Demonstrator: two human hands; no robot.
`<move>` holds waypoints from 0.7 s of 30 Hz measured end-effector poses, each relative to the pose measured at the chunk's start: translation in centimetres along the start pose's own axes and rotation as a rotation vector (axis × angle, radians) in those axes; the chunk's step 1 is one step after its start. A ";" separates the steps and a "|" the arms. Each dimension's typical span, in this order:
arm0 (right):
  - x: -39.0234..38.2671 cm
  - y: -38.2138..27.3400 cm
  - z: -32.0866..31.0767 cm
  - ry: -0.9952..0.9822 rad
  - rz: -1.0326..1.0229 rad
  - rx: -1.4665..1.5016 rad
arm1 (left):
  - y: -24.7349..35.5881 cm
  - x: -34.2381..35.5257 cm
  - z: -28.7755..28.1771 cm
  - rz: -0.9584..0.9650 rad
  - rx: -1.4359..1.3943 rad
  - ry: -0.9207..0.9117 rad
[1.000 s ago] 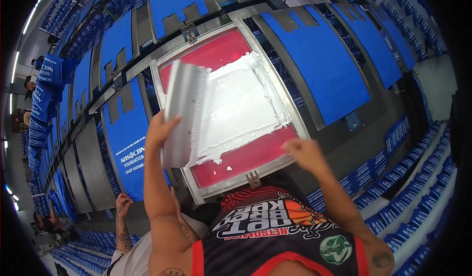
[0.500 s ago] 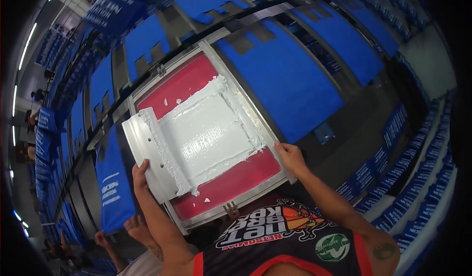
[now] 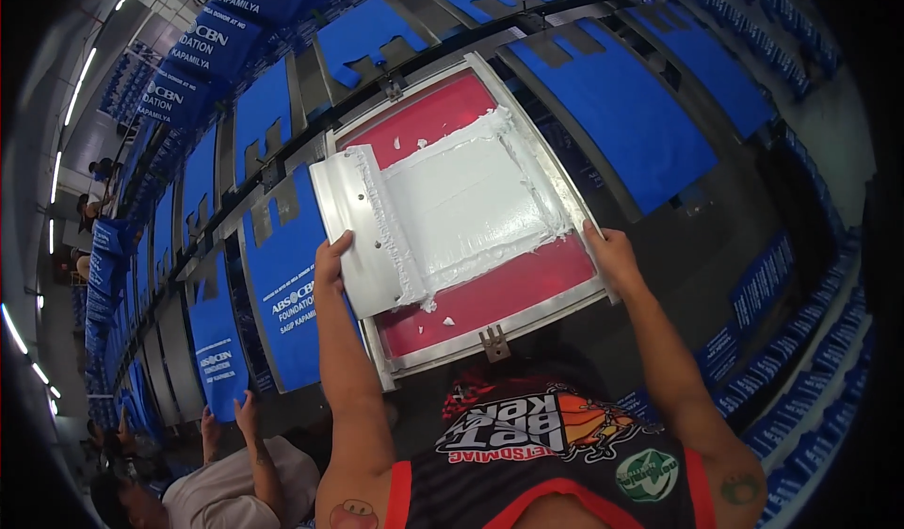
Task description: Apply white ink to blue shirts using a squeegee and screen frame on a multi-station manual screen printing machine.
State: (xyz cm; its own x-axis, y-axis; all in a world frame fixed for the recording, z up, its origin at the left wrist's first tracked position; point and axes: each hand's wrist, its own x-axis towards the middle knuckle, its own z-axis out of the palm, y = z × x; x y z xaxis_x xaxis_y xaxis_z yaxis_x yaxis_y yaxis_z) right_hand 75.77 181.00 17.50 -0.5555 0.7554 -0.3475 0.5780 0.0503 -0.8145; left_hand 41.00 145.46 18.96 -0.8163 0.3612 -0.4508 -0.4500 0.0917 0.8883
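Observation:
Between my hands is a screen-printing frame (image 3: 556, 310) with pale metal bars and red mesh. Thick white ink (image 3: 471, 204) covers the middle of the mesh, heaped into ridges around its edges. Along the left side of the ink lies a broad metal squeegee (image 3: 344, 211), its inner edge caked with ink. My left hand (image 3: 331, 260) is closed on the squeegee's outer edge, thumb on top and other fingers hidden beneath. My right hand (image 3: 614, 256) grips the right bar of the frame, near its lower corner.
Blue printed fabric pieces (image 3: 621, 114) lie on slanted boards in rows left, right and beyond. A metal hinge clip (image 3: 494, 343) sits on the frame's near bar. At lower left, a co-worker (image 3: 240, 477) handles a blue piece. More blue pieces (image 3: 796, 369) hang at right.
The view has shifted, so the frame and both hands appear farther right and higher. More of the co-worker shows at lower left. My grips and the squeegee's place on the mesh look unchanged.

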 end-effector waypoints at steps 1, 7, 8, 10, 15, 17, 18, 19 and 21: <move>0.7 0.1 -0.3 -0.020 0.011 0.007 | 0.0 0.2 0.3 0.002 0.002 0.010; 4.0 0.8 -0.5 -0.054 0.032 0.013 | -1.2 1.6 1.0 0.004 -0.089 0.049; 4.8 1.7 -0.5 -0.051 0.041 0.010 | -1.1 1.5 1.7 -0.006 -0.070 0.061; 7.1 3.1 -0.3 -0.098 0.076 0.021 | -1.3 1.6 2.3 -0.014 -0.054 0.069; 7.0 4.0 0.2 -0.061 0.087 0.010 | -2.2 1.8 2.8 0.049 -0.031 0.039; 5.4 3.7 0.9 0.484 -0.456 -0.427 | -0.2 1.8 3.5 0.055 0.028 0.035; 4.1 3.3 0.6 0.492 -0.442 -0.434 | 1.6 2.0 4.5 0.101 0.195 -0.011; 1.3 0.0 0.1 0.291 -0.438 -0.314 | 3.6 1.4 5.0 0.145 0.359 -0.036; -2.8 -0.4 0.3 -0.210 -0.209 -0.155 | 7.0 2.3 8.1 0.268 0.594 -0.136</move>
State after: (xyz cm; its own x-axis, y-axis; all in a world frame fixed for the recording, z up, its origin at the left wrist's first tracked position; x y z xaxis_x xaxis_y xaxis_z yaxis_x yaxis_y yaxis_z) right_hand 76.89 178.69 18.62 -0.7731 0.5683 -0.2817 0.5138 0.3008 -0.8034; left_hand 38.91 154.49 24.88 -0.8014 0.5532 -0.2272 0.0699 0.4639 0.8831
